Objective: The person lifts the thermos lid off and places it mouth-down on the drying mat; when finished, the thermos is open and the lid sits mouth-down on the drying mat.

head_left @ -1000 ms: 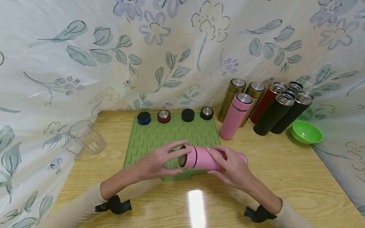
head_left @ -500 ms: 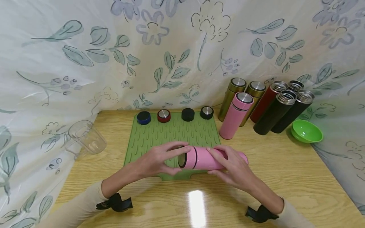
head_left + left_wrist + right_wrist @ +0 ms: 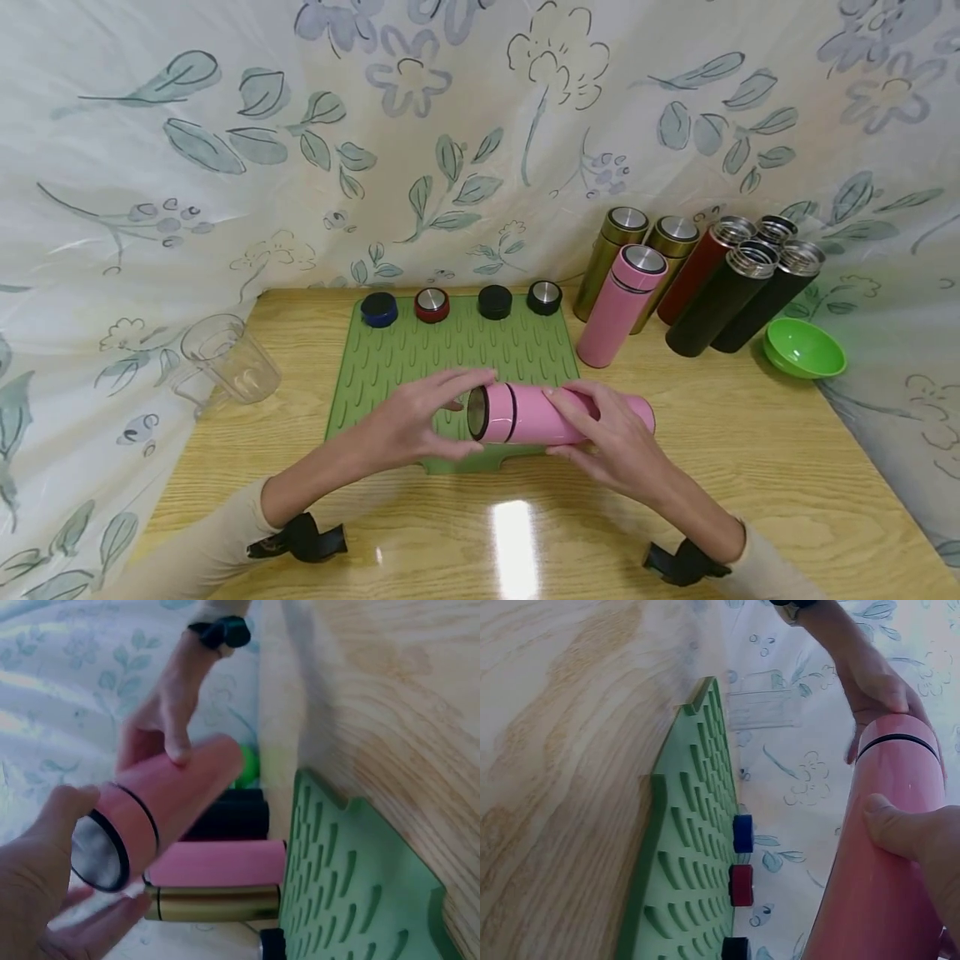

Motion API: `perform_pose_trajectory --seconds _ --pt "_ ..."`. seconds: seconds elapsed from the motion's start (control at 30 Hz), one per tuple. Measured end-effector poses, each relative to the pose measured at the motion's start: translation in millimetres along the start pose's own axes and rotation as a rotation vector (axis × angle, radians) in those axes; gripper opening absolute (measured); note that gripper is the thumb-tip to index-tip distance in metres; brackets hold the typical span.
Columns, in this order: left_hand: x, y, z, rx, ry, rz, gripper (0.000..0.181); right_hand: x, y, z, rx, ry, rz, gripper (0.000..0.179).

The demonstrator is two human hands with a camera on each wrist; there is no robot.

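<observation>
My right hand (image 3: 611,437) grips the body of a pink thermos (image 3: 551,414), which lies sideways in the air above the front of a green drip mat (image 3: 442,358). The thermos's cap (image 3: 498,412), set off by a black ring, faces left. Around the cap end my left hand (image 3: 408,421) is spread, thumb below and fingers above; whether a fingertip touches the cap is hard to tell. In the left wrist view the cap's silvery end (image 3: 97,851) shows between thumb and fingers. The right wrist view shows the right thumb (image 3: 900,825) along the pink body.
Blue (image 3: 379,309), red (image 3: 432,305) and two black caps (image 3: 495,302) line the mat's back edge. At right stand another pink thermos (image 3: 618,308), gold ones (image 3: 611,258), and uncapped red and black ones (image 3: 720,300). A green bowl (image 3: 804,348) is far right, a clear jug (image 3: 232,358) left.
The left fingers lay over the pink cap half a second ago; now they have spread off it, and the cap end shows more. The right hand's hold looks the same.
</observation>
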State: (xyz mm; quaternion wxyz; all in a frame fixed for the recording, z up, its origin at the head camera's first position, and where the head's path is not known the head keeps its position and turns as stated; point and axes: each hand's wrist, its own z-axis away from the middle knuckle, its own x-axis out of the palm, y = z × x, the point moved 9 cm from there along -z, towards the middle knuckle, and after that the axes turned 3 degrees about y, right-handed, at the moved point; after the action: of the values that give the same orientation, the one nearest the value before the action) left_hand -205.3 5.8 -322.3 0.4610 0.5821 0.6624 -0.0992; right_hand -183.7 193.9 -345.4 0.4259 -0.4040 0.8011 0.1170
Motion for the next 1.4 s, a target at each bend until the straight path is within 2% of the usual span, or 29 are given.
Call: perform_pose_trajectory --seconds 0.17,0.23,0.33,0.47,0.57,0.63,0.73,0.83,0.9,1.0,1.17,1.3,1.4 --pt "-1.1 6.7 1.5 0.131 0.016 -0.053 0.071 -3 -3 -2.6 -0.011 0.006 0.013 0.058" --pt "-2.8 8.7 1.7 0.157 0.032 -0.067 0.070 -4 -4 -2.9 -0.017 0.013 0.011 0.058" --pt "-6.0 9.6 1.4 0.149 0.051 -0.066 0.069 -3 -4 -2.1 -0.018 0.025 0.004 0.058" --pt "-8.5 7.0 0.5 0.096 0.062 -0.009 0.067 -4 -7 -1.5 -0.031 0.058 0.006 0.057" --pt "-7.7 3.9 -0.1 0.053 0.052 0.051 0.069 -5 -8 -2.2 -0.044 0.089 0.012 0.056" --pt "-7.3 3.8 -0.6 0.054 0.046 0.052 0.071 -7 -9 -3.1 -0.053 0.108 0.014 0.055" --pt "-7.8 8.7 -2.2 0.120 0.052 0.028 0.071 -9 -10 -4.4 -0.058 0.125 0.010 0.055" --pt "-10.7 16.2 -3.2 0.212 0.090 -0.021 0.066 -11 -10 -5.0 -0.057 0.137 -0.002 0.055" --pt "-12.7 18.6 -3.9 0.233 0.114 -0.035 0.063 -11 -10 -5.3 -0.054 0.144 -0.011 0.055" --pt "-14.9 18.3 -5.8 0.196 0.136 -0.027 0.062 -12 -10 -5.4 -0.056 0.168 -0.026 0.055" --pt "-16.1 12.5 -9.3 0.056 0.143 0.037 0.063 -13 -12 -5.7 -0.067 0.201 -0.027 0.055" --pt "-12.5 5.9 -9.7 -0.051 0.115 0.115 0.064 -14 -13 -5.5 -0.076 0.211 -0.018 0.054" --pt "-10.7 5.5 -11.2 -0.057 0.088 0.132 0.071 -15 -12 -5.4 -0.075 0.212 -0.020 0.055"
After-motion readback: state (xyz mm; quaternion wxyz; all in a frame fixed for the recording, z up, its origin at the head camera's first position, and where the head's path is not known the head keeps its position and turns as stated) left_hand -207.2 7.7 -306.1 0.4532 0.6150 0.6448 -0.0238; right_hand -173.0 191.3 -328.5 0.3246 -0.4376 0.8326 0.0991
